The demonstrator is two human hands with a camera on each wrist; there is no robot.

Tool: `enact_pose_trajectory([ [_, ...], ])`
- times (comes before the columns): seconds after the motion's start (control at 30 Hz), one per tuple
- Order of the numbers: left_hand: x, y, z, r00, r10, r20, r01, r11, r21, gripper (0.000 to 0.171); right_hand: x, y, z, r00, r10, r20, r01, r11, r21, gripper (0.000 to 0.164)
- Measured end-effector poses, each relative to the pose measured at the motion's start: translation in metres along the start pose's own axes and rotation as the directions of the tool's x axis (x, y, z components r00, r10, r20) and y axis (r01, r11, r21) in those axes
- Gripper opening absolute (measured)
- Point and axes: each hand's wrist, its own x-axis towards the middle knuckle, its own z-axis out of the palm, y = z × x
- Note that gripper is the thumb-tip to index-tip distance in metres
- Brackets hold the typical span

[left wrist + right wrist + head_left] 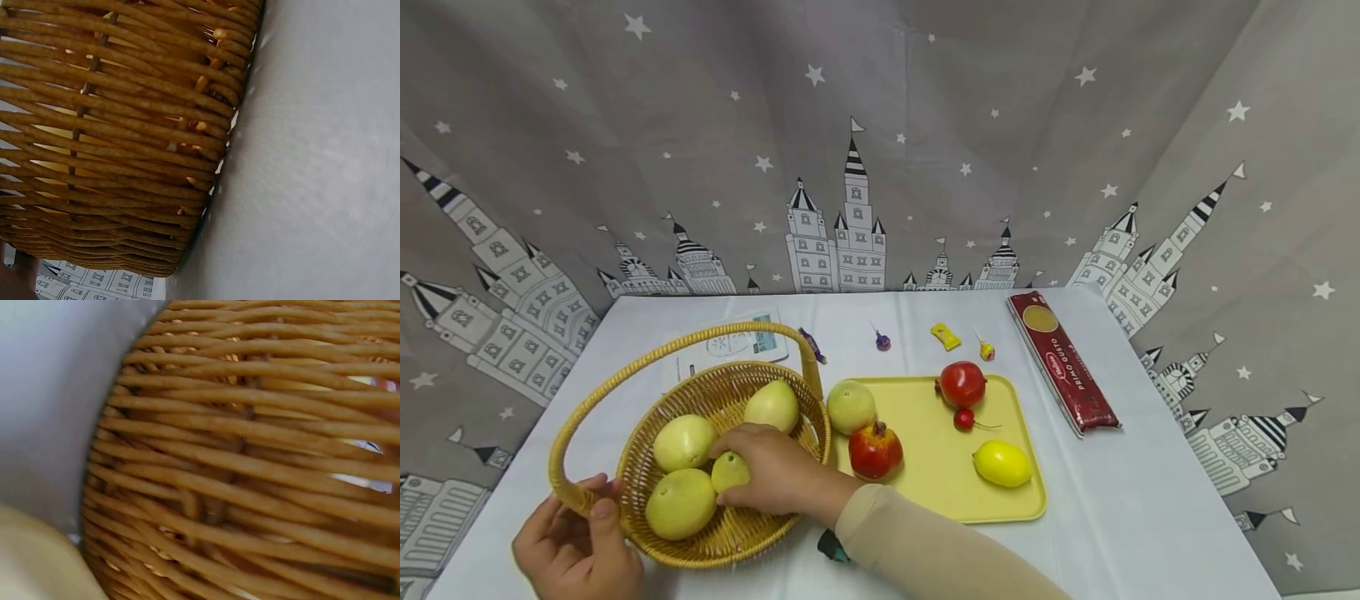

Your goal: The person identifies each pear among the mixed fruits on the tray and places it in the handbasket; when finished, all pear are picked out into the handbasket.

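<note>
A woven wicker basket [730,554] with a tall arched handle [673,354] stands on the left of the table. My left hand [580,542] grips the lower left end of that handle, thumb near the rim. Inside the basket, my right hand [771,471] has its fingers around a pale yellow-green round fruit [730,472]. Similar pale fruits lie around it: one [683,443] behind, one [681,504] at the left, one [772,406] toward the back right. Basket weave [125,137] fills much of the left wrist view, and weave [237,444] also fills the right wrist view.
Right of the basket, a yellow tray [940,500] holds a pale fruit [852,407], two pomegranates [876,452], a cherry [964,419] and a lemon [1002,463]. Behind are lollipops [882,341] and wrapped candies [945,336]. A red pasta packet [1063,362] lies far right.
</note>
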Motion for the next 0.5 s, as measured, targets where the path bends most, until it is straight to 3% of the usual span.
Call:
enact_pose_trajectory([
  [0.1, 0.000, 0.000, 0.000, 1.000, -0.002, 0.004, 0.002, 1.000, 0.006, 0.039, -0.002, -0.002, -0.004, 1.000, -0.008, 0.014, 0.009, 0.999, -0.036, 0.054],
  [0.2, -0.001, -0.002, -0.001, 1.000, -0.001, 0.012, 0.001, 1.000, 0.023, 0.039, -0.011, -0.002, -0.015, 1.000, -0.012, -0.023, 0.010, 0.999, -0.051, 0.055],
  [0.27, -0.001, -0.003, -0.003, 1.000, 0.008, 0.026, -0.009, 0.999, 0.053, 0.040, -0.021, 0.002, -0.025, 0.995, -0.007, -0.099, 0.009, 1.000, 0.017, 0.050],
  [0.33, 0.000, -0.004, -0.002, 1.000, -0.005, 0.010, 0.005, 1.000, 0.018, 0.039, -0.033, 0.010, -0.033, 0.974, -0.009, -0.225, 0.045, 0.986, 0.158, 0.042],
  [0.37, 0.000, -0.004, -0.002, 1.000, -0.006, 0.008, 0.006, 1.000, 0.013, 0.039, -0.038, 0.015, -0.036, 0.951, -0.011, -0.310, 0.086, 0.970, 0.228, 0.038],
  [0.4, 0.000, -0.004, -0.002, 1.000, -0.005, 0.009, 0.004, 1.000, 0.011, 0.039, -0.043, 0.021, -0.038, 0.913, 0.006, -0.407, 0.126, 0.947, 0.295, 0.034],
  [0.5, 0.001, -0.004, -0.001, 1.000, -0.008, 0.005, 0.008, 1.000, 0.007, 0.039, -0.052, 0.045, -0.042, 0.773, 0.131, -0.621, 0.198, 0.879, 0.433, 0.033],
])
